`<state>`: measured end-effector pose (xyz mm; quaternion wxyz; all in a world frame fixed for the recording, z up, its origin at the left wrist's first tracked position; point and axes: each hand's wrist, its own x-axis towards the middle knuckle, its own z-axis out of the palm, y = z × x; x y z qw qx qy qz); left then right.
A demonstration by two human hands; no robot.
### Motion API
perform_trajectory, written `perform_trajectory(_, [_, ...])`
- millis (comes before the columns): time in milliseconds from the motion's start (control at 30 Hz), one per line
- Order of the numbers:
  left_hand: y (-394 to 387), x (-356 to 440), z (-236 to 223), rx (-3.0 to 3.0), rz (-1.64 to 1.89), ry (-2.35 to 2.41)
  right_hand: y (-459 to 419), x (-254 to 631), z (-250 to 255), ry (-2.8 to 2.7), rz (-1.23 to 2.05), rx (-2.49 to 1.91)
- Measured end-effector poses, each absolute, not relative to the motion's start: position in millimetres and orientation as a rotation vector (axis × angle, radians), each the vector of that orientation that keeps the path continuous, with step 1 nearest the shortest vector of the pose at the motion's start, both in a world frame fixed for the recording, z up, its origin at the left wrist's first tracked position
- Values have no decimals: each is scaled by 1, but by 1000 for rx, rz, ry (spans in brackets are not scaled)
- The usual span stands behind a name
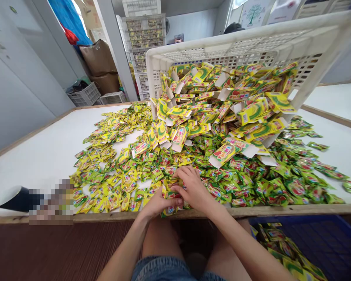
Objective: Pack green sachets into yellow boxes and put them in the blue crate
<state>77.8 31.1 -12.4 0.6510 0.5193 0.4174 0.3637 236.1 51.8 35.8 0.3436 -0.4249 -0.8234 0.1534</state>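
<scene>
From my view, the left hand [159,203] grips a yellow-green package [169,211] at the near wooden edge [236,212] of the white table [55,144], its thumb laid across it. The package is mostly covered by fingers, so I can't tell whether it's a carton or a sachet. The right hand [193,189] has its fingers bent over the package's upper side; I can't tell whether they pinch anything.

Small candy sachets [295,187], green and yellow, lie heaped around the hands. Beyond them I see a white plastic crate [236,41] tipped towards me, printed cartons [225,152] tumbling from its mouth, several with flaps open; its lower wall is hidden beneath them. At left, a dark cylindrical object [17,199] runs into a pixelated patch that I can't read. Below the table at right, a blue crate [316,238] holding more yellow-green packs [295,261] is cut off by the frame.
</scene>
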Motion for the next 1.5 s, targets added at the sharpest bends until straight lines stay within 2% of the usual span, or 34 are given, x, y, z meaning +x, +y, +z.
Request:
perform_trajectory(300, [47,78,-11,1453,824,1027,60,234,28,-2174,82,-1078])
perform_trajectory(467, [53,75,-24,1345,819,1012,56,233,18,-2219,235,-973])
perform_trajectory(700, [42,73,-29,1442,1104,1060,43,237,3,-2238,508,-1086])
perform_trajectory(800, [33,71,-27,1382,1216,1103,37,233,-13,-2053,666,-1099])
perform_trajectory(967, [24,70,-28,1321,1155,1101,32,223,-38,-1689,876,-1045])
perform_trajectory(1167, [13,68,-41,1409,1341,1249,34,222,-40,-1704,869,-1039])
perform_trajectory(1367, [13,54,-40,1523,1201,1268,44,224,-32,-1897,722,-979])
perform_trajectory(1500, [15,52,-35,1515,1187,1280,50,224,-27,-1934,774,-954])
